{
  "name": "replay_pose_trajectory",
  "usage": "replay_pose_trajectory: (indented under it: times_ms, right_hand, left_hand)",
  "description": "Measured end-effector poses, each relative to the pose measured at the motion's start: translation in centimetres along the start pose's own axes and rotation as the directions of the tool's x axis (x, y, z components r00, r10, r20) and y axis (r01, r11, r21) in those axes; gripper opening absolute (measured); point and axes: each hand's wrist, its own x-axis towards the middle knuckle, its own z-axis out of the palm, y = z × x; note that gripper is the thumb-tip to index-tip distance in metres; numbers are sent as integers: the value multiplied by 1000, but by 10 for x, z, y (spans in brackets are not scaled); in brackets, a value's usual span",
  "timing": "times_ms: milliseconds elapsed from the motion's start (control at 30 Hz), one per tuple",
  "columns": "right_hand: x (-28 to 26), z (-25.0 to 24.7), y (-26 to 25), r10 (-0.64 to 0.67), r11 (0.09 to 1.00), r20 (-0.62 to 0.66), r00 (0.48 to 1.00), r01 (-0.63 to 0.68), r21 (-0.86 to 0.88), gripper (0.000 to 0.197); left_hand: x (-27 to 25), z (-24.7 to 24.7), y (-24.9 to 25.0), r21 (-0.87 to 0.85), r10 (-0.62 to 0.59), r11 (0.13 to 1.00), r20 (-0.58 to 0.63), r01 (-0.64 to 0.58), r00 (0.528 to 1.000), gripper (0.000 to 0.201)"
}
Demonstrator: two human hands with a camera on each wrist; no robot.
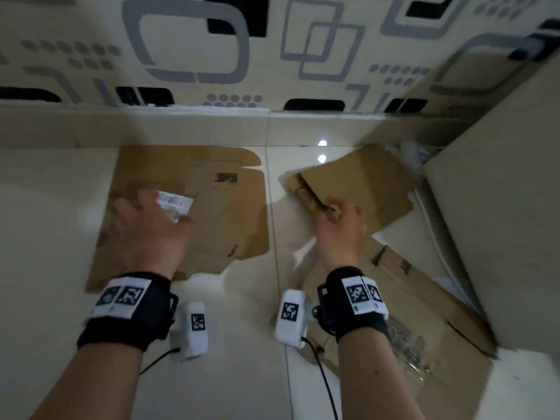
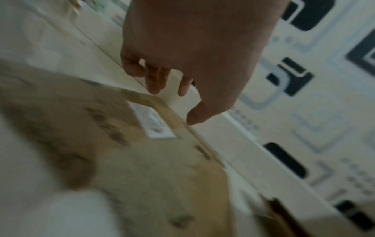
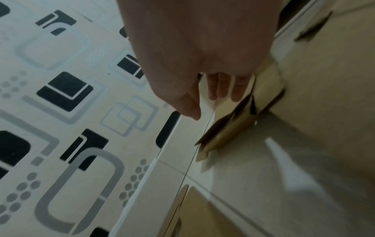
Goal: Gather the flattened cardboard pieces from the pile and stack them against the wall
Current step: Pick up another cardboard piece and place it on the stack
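**Inspector:** Position of the cardboard?

**Assistant:** One large flattened cardboard sheet [image 1: 194,213] lies flat on the tiled floor [image 1: 45,207], just short of the skirting of the patterned wall [image 1: 181,50]. It carries a white label [image 1: 175,204]. A second, smaller cardboard piece [image 1: 363,189] sits to the right, tilted up off the floor, near a pale cabinet [image 1: 500,207]. More flattened cardboard [image 1: 409,313] lies on the floor along the cabinet's foot.

**Inspector:** Left hand?

**Assistant:** The left hand [image 1: 148,228] hangs above the large sheet, near the label. In the left wrist view its fingers [image 2: 154,80] hang loosely downward and apart, holding nothing; the sheet [image 2: 142,160] is below them, not touching.

**Inspector:** Right hand?

**Assistant:** The right hand [image 1: 336,228] is at the near edge of the tilted piece. In the head view its fingers appear curled on a folded flap there. The right wrist view shows the fingers [image 3: 237,89] only slightly bent beside the cardboard edge [image 3: 229,128], so I cannot tell whether the grip is firm.

**Inspector:** Anything leaning on the wall?

**Assistant:** Both sheets named are on or over the floor.
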Motion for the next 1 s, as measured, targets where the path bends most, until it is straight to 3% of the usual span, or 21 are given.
replay_pose_trajectory:
  times_ms: [67, 167, 300, 400, 467, 567, 700, 867, 1000]
  right_hand:
    - [4, -19, 7, 11, 1000, -47, 999, -11, -1, 38]
    - [11, -45, 19, 45, 999, -87, 995, -45, -6, 44]
    - [17, -73, 37, 83, 996, -85, 993, -85, -12, 52]
    - [15, -87, 48, 137, 989, -28, 990, -136, 52, 55]
    - [12, -92, 54, 182, 981, -5, 983, -181, 77, 57]
    - [7, -94, 59, 200, 972, 2, 980, -199, 129, 59]
    - [6, -96, 61, 234, 956, 21, 972, -234, 175, 62]
    - [7, -99, 58, 301, 911, 4, 953, -289, 295, 61]
    - [8, -102, 46, 316, 865, -63, 947, -261, 428, 62]
  left_hand:
    - [-7, 16, 45, -202, 97, 976, 88, -78, 991, 66]
    - [-20, 52, 113, -478, 186, 878, 306, -18, 934, 65]
    - [-54, 98, 166, -544, 251, 837, 488, 66, 836, 76]
    - [-70, 119, 176, -596, 259, 794, 508, 119, 822, 73]
    - [-75, 131, 177, -646, 249, 748, 482, 149, 840, 71]
    - [-81, 145, 174, -689, 232, 714, 396, 120, 889, 41]
    - [-79, 147, 173, -758, 227, 633, 379, 160, 897, 5]
    - [-73, 126, 171, -845, 251, 462, 414, 267, 875, 14]
    - [-64, 110, 162, -875, 312, 404, 405, 266, 859, 19]
